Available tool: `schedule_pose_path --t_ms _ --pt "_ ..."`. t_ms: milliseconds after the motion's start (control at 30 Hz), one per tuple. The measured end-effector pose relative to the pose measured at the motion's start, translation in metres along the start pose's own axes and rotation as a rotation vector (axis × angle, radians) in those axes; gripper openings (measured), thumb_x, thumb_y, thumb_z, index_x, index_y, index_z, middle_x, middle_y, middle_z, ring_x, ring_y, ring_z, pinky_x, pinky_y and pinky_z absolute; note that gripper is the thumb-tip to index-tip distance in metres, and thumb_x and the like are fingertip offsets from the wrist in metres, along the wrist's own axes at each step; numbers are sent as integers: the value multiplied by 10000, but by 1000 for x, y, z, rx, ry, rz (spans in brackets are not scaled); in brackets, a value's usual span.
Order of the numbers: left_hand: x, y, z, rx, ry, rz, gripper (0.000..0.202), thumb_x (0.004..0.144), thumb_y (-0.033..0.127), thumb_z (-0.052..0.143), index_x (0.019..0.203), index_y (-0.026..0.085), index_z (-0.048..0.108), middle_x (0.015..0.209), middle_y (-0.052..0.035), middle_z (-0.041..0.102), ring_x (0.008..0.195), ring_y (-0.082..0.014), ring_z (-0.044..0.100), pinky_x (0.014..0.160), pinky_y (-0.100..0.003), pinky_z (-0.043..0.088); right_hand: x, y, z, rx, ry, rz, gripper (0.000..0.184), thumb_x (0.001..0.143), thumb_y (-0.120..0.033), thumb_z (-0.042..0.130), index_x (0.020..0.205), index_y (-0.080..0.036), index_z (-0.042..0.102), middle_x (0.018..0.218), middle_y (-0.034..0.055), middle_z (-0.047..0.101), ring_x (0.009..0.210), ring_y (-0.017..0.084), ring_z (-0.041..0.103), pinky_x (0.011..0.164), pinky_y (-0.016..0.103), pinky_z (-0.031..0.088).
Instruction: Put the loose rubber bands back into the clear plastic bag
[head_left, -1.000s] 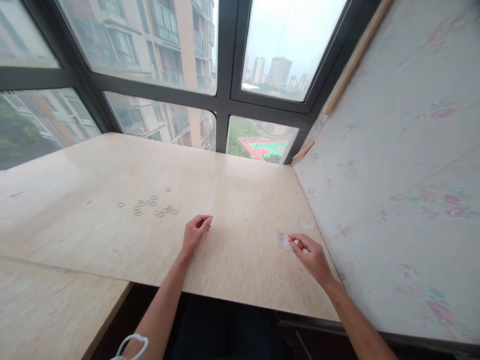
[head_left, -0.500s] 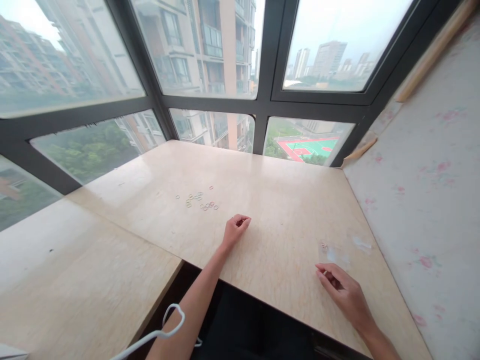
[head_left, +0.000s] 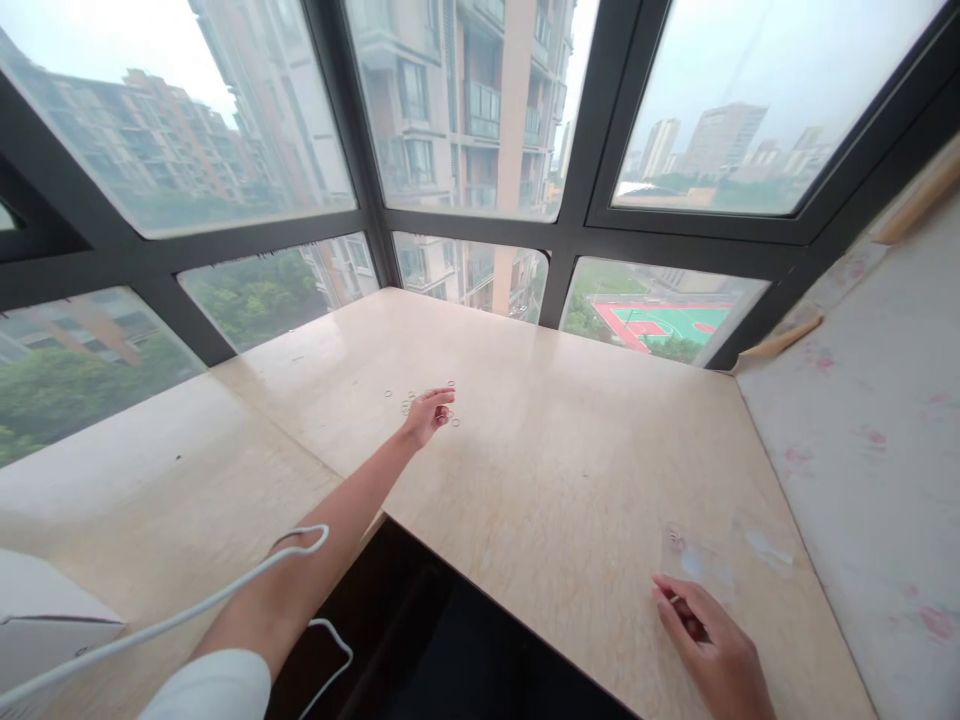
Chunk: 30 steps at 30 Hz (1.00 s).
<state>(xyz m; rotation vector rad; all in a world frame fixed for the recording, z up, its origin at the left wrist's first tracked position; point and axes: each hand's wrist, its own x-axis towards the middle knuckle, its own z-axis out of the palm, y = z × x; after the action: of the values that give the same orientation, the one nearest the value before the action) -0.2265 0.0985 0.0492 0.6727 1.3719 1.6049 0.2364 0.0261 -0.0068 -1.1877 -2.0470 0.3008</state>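
Stretched forward, my left hand point(head_left: 429, 413) hovers over or touches the cluster of small thin rings on the wooden table, hiding several of them. Its fingers are extended and parted from the thumb, with nothing visible held. One ring point(head_left: 388, 394) lies left of the hand, and another ring point(head_left: 455, 423) is just to its right. My right hand point(head_left: 709, 640) rests low on the right, thumb and forefinger tips pressed together; whatever they hold, if anything, is too small to make out. Just beyond it lies a clear plastic bag point(head_left: 694, 562) with a few small rings inside.
A second clear plastic piece point(head_left: 765, 545) lies near the flowered wall point(head_left: 885, 470). Window frames point(head_left: 480, 230) border the pale wooden table point(head_left: 540, 450). A white cable point(head_left: 187, 610) crosses my left forearm, and a white box point(head_left: 52, 620) stands at lower left.
My left hand has moved forward and left onto the rings, its fingers opening from a closed pose. My right hand stays beside the bag. The whole view has shifted left.
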Motion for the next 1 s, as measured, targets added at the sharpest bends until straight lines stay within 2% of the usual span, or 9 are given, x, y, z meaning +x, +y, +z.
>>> schedule_pose_path --t_ms 67,200,333,433,600,800,1000 --pt "11 15 -22 65 25 -17 398 498 308 794 835 156 648 766 -35 634 509 -64 477 438 -191 320 0 -1 -1 1 -2 -3 339 896 -484 496 869 -201 682 791 55 702 596 147 652 546 207 532" --pt "24 40 -60 235 46 -35 405 541 398 754 851 163 640 878 -87 690 646 -133 590 530 -236 435 0 -2 -1 2 -2 -8 336 900 -477 490 875 -200 680 809 67 705 607 160 656 554 225 539" --pt "36 53 -79 489 97 -15 371 502 343 765 796 156 637 791 -75 701 667 -159 603 546 -247 437 -1 -1 0 -13 0 -1 331 901 -475 485 879 -206 676 820 71 707 616 168 659 555 235 541" --pt "48 52 -78 680 76 14 287 478 238 751 730 153 642 693 -49 687 660 -175 608 543 -252 428 -2 0 1 -26 -14 -4 324 904 -470 483 885 -209 673 826 71 704 613 165 652 552 236 536" --pt "62 40 -66 905 -83 67 209 463 91 636 657 166 642 641 -17 685 685 -193 631 600 -260 459 -1 -4 1 -38 -26 -21 315 913 -458 474 880 -210 664 807 63 694 598 157 633 544 235 524" --pt "65 25 -66 1103 -191 146 333 497 94 571 803 186 665 701 7 710 699 -188 637 614 -249 453 3 -10 -1 -39 -13 -24 294 907 -443 487 871 -212 666 803 61 687 582 152 620 537 236 517" --pt "67 20 -72 1270 -187 227 323 551 116 572 848 211 657 745 2 706 738 -193 617 661 -256 421 4 -11 0 -33 -19 -12 293 898 -448 498 861 -211 667 789 63 684 558 151 608 522 238 513"
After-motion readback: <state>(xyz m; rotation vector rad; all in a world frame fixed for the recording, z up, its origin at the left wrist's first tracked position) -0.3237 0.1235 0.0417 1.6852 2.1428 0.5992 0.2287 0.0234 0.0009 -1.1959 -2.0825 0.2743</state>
